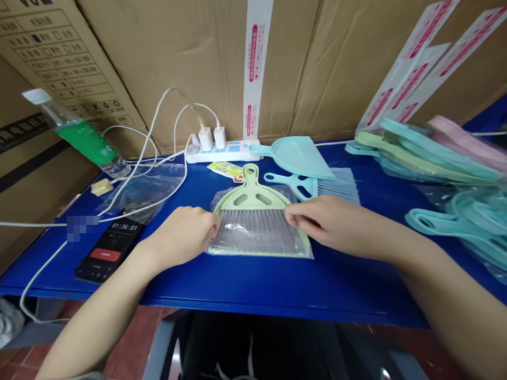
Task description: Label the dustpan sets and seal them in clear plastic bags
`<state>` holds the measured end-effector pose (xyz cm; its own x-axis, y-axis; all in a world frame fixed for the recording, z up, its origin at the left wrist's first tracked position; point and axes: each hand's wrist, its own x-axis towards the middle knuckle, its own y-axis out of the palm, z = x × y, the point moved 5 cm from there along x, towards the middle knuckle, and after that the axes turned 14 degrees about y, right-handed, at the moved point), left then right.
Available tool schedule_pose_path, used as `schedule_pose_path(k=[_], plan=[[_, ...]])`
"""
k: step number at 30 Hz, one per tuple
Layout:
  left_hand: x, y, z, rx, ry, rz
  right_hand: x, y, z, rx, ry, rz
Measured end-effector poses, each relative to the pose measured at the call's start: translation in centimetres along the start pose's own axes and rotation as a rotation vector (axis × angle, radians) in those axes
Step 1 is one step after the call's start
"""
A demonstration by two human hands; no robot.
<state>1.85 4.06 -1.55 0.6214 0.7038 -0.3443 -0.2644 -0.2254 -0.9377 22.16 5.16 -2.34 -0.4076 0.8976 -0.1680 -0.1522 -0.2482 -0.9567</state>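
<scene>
A: What is at the left edge of the bench (277,285)?

B: A bottle (81,134) with a green label leans there, at the far left corner. Near the front left corner lies a phone (108,249) showing a timer. Beside it is an empty clear bag (148,184), and white cables (158,158) run over it to a power strip (224,150) at the back edge.

A: And the left hand (184,235)?

B: It is at the left side of the green dustpan set (257,221), in the middle of the bench, near the front edge. The fingers are pressed together and pinch the left edge of the clear wrap around the set.

A: What is in the wrap?

B: A green dustpan with a brush on it, handle pointing to the back edge.

A: The right hand (332,224)?

B: It pinches the right edge of the same wrap, fingers closed on it.

A: What is behind?

B: A blue dustpan (297,155) and a blue brush (312,184), both unwrapped, just behind the set. At the right edge lies a pile (431,158) of more dustpans in green, blue and pink.
</scene>
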Motion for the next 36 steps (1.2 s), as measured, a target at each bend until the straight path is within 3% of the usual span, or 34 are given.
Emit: schedule_pose_path(k=[7,27,36], plan=[[0.1,-0.1,0.0,0.009,-0.014,0.013,0.0,-0.1,0.2,0.118,-0.095,0.034],[0.1,-0.2,-0.2,0.002,0.019,-0.007,-0.1,0.1,0.3,-0.031,0.011,0.051],[-0.1,-0.3,-0.3,0.089,0.03,0.008,0.1,-0.8,-0.1,-0.069,0.148,-0.199]])
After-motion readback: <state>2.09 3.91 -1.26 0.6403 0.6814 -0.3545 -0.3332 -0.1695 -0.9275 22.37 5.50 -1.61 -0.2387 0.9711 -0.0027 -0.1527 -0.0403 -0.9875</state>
